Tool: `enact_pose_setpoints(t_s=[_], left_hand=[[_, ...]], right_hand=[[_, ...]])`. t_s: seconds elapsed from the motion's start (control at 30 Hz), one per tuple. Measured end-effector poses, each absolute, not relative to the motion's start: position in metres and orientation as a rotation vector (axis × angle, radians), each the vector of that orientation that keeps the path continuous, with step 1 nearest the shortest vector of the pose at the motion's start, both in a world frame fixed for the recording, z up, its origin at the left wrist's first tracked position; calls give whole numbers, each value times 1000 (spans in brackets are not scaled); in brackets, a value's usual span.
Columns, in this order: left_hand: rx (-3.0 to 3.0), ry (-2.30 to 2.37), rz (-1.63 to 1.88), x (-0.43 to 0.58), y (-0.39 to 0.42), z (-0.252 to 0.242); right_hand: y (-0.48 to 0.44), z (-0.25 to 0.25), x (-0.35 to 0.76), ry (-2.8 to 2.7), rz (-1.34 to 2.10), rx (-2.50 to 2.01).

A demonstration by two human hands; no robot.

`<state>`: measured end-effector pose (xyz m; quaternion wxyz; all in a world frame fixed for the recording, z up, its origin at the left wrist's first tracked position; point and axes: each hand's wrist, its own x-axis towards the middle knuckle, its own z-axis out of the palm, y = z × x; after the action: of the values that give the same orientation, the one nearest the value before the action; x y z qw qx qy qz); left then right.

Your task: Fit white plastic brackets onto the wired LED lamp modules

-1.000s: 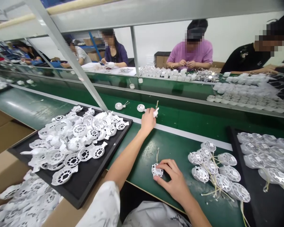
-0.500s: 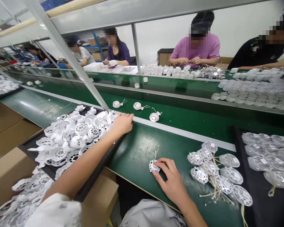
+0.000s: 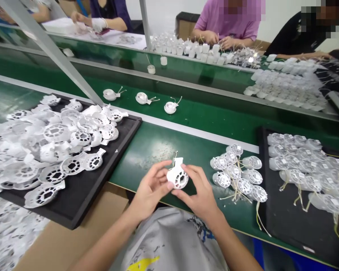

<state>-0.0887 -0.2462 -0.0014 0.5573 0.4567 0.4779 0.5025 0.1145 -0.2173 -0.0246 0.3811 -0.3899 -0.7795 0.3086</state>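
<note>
left hand point(image 3: 151, 192) and right hand point(image 3: 199, 192) hold a white vented plastic housing point(image 3: 178, 180) over the green tabletop point(image 3: 147, 162). both grips are narrow, with fingertips bracing its rim from opposite sides for steady control.

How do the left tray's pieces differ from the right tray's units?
The vented covers lie heaped; the units stand in rows. The covers look flat and tabbed; the units are deep labelled cups trailing yellowish wires. Both are white and round.
</note>
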Motion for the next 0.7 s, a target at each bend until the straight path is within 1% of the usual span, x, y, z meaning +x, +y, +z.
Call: enact_pose_setpoints(t_s=[0.1,0.17,0.27,0.33,0.4,0.47,0.53,0.7], left_hand=[[858,1029,1218,-65,-273,-16],[906,1076,1204,-70,-277,-21],[1300,1406,1214,-91,-271,-27],[1641,1602,1092,-105,-264,-34],[1878,1626,871,-113,-255,-43],[1995,1595,728,-115,-247,-55],[2060,1581,682,-114,-242,-65],[2067,1576,712,-110,-241,-75]], right_hand=[[-219,-11,114,-1993,842,-1009],[-216,-6,112,-1991,938,-1061],[-206,-7,105,-2021,977,-1121],[-197,-13,100,-2085,972,-1128],[-190,-19,95,-2155,974,-1117],[-187,-24,92,-2212,967,-1110],[-187,-27,91,-2248,955,-1117],[-190,-31,93,-2276,929,-1120]])
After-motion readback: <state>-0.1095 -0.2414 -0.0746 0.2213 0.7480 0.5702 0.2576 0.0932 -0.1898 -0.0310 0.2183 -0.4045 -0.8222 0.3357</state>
